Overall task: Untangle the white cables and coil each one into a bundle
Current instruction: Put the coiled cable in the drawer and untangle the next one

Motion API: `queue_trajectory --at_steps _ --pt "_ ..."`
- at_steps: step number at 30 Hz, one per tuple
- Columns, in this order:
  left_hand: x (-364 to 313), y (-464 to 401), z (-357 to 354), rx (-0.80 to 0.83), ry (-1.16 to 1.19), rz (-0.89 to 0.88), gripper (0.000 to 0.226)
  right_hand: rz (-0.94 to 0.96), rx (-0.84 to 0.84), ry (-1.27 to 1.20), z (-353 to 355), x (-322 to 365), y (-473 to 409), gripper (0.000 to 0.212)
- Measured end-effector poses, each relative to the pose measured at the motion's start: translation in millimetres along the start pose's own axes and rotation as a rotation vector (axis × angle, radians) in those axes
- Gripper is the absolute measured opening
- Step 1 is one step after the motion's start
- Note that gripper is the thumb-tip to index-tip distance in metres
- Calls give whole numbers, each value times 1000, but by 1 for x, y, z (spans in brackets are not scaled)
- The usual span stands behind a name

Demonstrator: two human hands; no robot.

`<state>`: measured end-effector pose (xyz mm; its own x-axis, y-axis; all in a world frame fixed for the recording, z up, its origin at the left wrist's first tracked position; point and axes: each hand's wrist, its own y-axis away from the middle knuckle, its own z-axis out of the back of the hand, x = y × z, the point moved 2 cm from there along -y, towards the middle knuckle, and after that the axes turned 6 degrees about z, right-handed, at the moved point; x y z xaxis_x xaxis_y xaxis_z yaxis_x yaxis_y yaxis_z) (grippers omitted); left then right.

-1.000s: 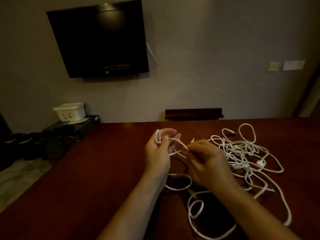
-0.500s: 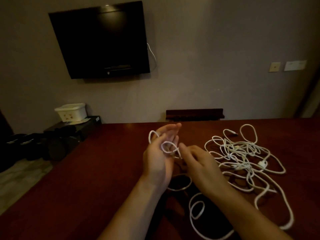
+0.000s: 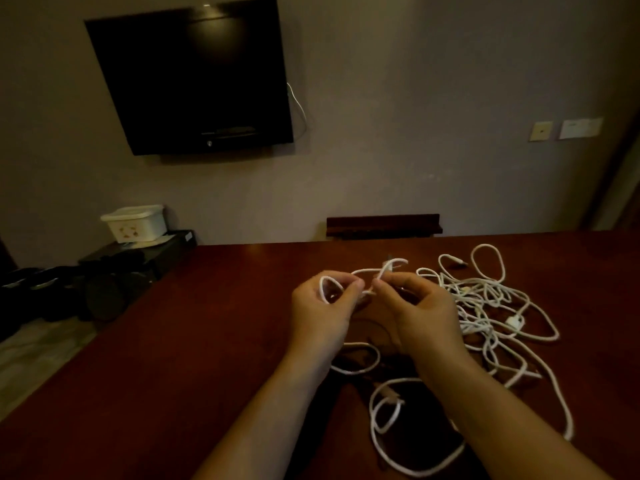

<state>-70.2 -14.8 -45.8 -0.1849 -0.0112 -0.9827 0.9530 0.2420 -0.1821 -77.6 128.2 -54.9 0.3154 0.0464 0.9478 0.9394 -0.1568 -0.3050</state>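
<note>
Above the dark red table (image 3: pixel 173 358) my left hand (image 3: pixel 322 313) pinches a small loop of white cable (image 3: pixel 327 289) between thumb and fingers. My right hand (image 3: pixel 419 313) pinches the same cable (image 3: pixel 388 268) a little further along, with a short arc of it standing up between the two hands. Slack from this cable drops behind the hands and lies in loops (image 3: pixel 384 414) near my forearms. A tangled heap of white cables (image 3: pixel 485 306) with a white plug (image 3: pixel 515 321) lies on the table to the right.
A black television (image 3: pixel 194 77) hangs on the wall. A white plastic box (image 3: pixel 135 223) stands on a black unit left of the table, with dark gear on the floor beside it. A dark wooden shelf (image 3: pixel 382 225) sits behind the table's far edge.
My left hand has closed from flat fingers into a pinch on the loop. My right hand rose and took hold of the cable again, drawing an arc between the hands.
</note>
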Motion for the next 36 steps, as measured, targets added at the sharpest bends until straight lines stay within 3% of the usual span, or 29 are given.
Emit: queue_trajectory --at_steps 4,8,10,16,21,25,30,33,36 --pt "-6 5 -4 207 159 -47 28 139 13 138 2 2 0 14" --pt "-1 4 -7 64 32 -108 26 148 96 100 -3 5 4 12" --pt "3 -1 -4 9 -69 -73 24 90 97 44 -6 3 3 20" --pt "11 -4 -2 83 -196 31 24 -227 115 -300 -1 -6 -4 28" --pt "14 -4 -2 61 -176 25 14 -273 265 -423 -5 2 -2 31" --pt "12 -2 -2 55 -113 -38 33 -227 327 -408 -6 0 1 52" --pt "4 -3 3 -36 -37 -136 26 -43 137 -171 0 2 0 22" --pt "6 -7 3 -65 28 -99 19 1 110 -20 0 0 0 14" --pt "6 -6 1 -64 116 -35 34 30 86 41 -1 1 1 11"
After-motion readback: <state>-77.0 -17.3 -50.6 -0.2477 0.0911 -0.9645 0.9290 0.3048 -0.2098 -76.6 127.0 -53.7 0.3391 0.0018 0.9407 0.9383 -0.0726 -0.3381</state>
